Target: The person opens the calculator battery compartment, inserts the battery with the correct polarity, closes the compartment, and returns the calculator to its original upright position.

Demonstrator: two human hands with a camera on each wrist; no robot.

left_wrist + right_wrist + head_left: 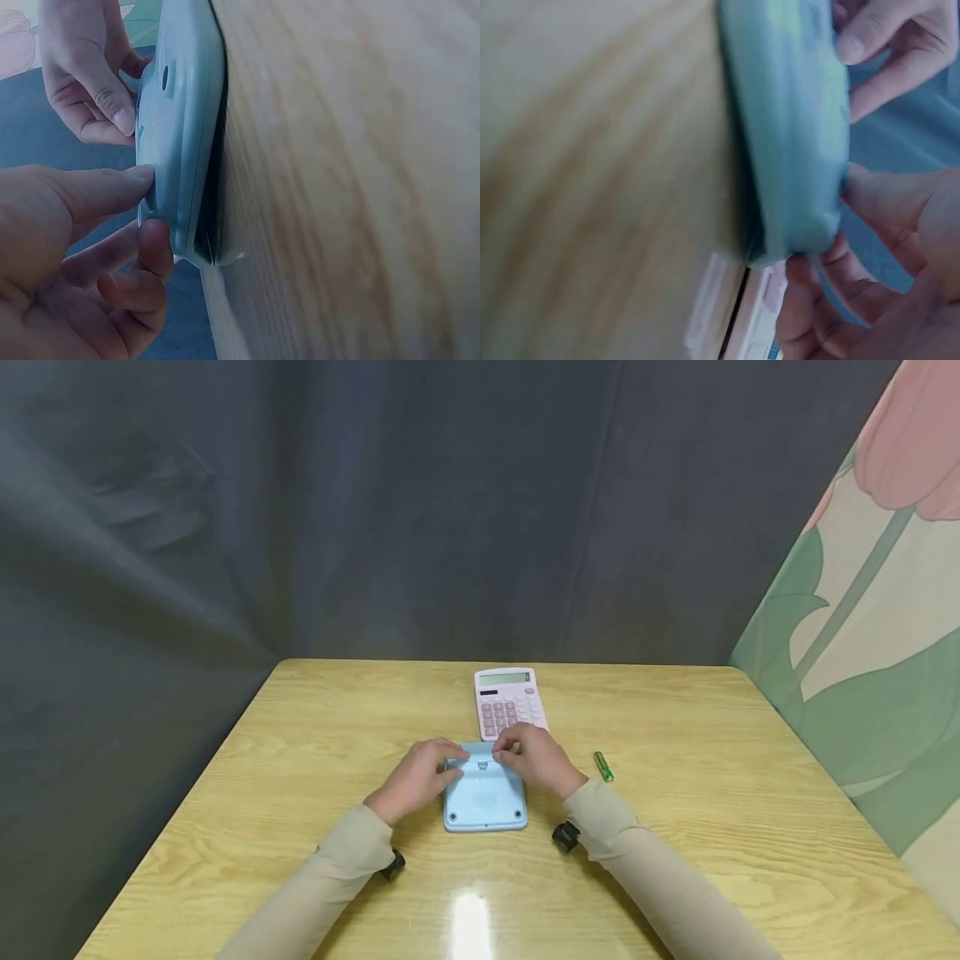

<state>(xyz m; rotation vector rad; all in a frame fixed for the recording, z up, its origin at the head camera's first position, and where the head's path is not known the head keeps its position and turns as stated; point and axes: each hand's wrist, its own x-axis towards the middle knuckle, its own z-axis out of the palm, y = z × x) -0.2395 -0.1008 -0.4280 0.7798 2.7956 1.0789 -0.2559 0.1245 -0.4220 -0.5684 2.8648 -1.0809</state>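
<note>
A light-blue calculator (pixel 486 797) lies face down on the table, its back with a small latch (pixel 482 766) and round feet turned up. My left hand (pixel 418 774) holds its upper left part; in the left wrist view the thumb rests on the back and curled fingers (pixel 155 244) are at the edge. At the upper right, my right hand (pixel 538 758) has thumb and index finger close together on the calculator. The right wrist view shows its fingers (pixel 802 281) curled at the end of the calculator (pixel 802 150). I cannot tell whether something small sits between those fingertips.
A pink calculator (pixel 498 710) lies face up just beyond the blue one, partly behind my right hand. A green battery (pixel 603 766) lies to the right on the wooden table (pixel 300 760). A dark curtain (pixel 480 527) hangs behind the table, with a flowered cloth (pixel 885 652) at the right.
</note>
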